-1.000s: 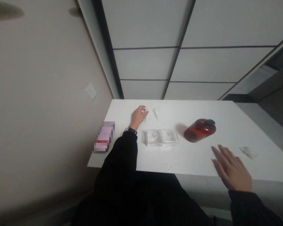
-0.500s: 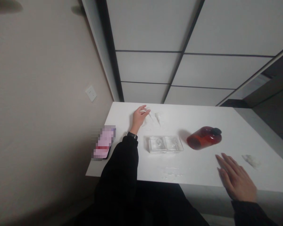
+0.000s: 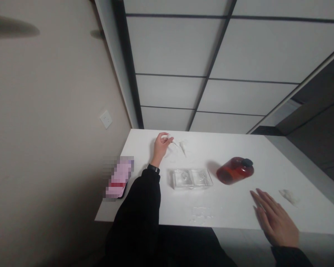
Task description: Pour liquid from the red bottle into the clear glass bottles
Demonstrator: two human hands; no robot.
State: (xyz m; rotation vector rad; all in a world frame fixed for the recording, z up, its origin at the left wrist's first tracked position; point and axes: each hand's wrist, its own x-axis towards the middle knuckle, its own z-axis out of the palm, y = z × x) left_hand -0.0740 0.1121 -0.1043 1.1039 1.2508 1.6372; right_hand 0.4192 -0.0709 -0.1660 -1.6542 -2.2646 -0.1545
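At the back left of the white table [image 3: 231,211], my left hand [image 3: 160,145] has its thumb and fingers closed on the edge of a small whitish, pointed piece [image 3: 174,142], too pale to name. A similar whitish piece [image 3: 183,148] lies just right of it. A clear plastic box [image 3: 192,178] with two square compartments and clear contents sits nearer to me. To its right, a red-brown translucent bottle [image 3: 233,171] with a black cap lies on its side. My right hand [image 3: 277,218] rests palm down by the front edge, fingers stretched out, holding nothing.
A phone [image 3: 118,178] with a blurred-out screen stands or leans at the left edge by the wall. Wet-looking clear marks [image 3: 202,214] show near the front edge. A crumpled whitish scrap [image 3: 288,196] lies right of my right hand.
My left fingers have closed from a looser spread onto the whitish piece. The whole view has tilted up slightly, so the table appears lower. My right hand stays flat.
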